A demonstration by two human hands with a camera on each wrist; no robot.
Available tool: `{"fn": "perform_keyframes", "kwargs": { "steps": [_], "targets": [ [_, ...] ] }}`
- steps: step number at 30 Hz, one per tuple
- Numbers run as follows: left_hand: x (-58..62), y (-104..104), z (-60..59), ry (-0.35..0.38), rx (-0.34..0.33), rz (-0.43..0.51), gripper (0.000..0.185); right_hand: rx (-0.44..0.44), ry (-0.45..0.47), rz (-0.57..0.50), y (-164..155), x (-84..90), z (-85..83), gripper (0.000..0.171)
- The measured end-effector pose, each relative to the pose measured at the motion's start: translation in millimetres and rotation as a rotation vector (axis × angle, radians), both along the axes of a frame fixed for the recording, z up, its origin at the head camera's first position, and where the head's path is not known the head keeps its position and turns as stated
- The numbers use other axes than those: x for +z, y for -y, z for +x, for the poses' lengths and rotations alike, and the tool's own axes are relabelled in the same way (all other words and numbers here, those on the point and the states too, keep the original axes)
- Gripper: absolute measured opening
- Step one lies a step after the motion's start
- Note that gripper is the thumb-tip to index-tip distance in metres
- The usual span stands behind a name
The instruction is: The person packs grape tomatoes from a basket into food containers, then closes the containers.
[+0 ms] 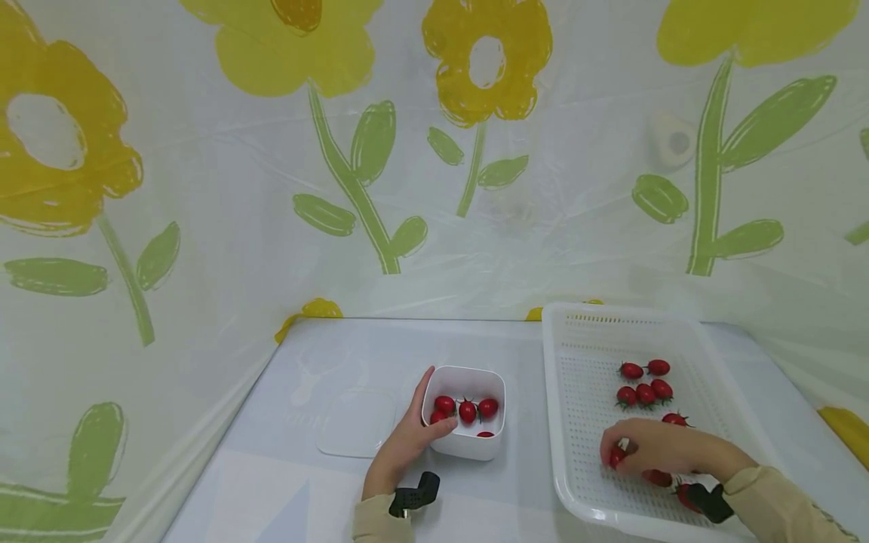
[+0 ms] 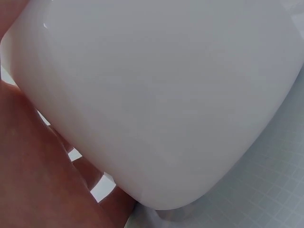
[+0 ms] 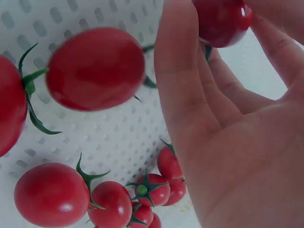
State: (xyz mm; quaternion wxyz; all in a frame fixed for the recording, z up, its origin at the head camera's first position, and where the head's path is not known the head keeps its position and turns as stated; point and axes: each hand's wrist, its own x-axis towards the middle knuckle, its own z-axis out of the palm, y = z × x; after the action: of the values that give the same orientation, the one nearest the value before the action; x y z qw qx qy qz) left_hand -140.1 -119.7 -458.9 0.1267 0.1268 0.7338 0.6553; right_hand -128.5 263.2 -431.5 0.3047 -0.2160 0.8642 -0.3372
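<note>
My left hand (image 1: 406, 443) grips a small white square container (image 1: 467, 450), its thumb over the near left rim and its fingers along the left side. Several red cherry tomatoes (image 1: 467, 412) lie inside that container. In the left wrist view, the container's smooth wall (image 2: 156, 104) fills most of the picture. Over a white perforated basket (image 1: 555, 422) is my right hand (image 1: 668, 448), pinching one cherry tomato (image 3: 221, 23) between thumb and fingers. More cherry tomatoes with green stems (image 3: 97, 69) lie around that hand on the basket floor; some are partly hidden beneath it.
A translucent square lid (image 1: 356, 424) lies flat on the white table (image 1: 271, 467), left of the container. The basket takes up the table's right side. Behind the table hangs a flower-print curtain (image 1: 543, 226).
</note>
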Motion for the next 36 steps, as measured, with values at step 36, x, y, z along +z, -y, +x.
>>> {"fn": "perform_keyframes", "kwargs": {
  "steps": [36],
  "targets": [
    [-29.0,2,-12.9,0.002,0.032,-0.001,0.081,-0.095,-0.396,-0.192,38,60.3,23.6,0.024]
  ]
}}
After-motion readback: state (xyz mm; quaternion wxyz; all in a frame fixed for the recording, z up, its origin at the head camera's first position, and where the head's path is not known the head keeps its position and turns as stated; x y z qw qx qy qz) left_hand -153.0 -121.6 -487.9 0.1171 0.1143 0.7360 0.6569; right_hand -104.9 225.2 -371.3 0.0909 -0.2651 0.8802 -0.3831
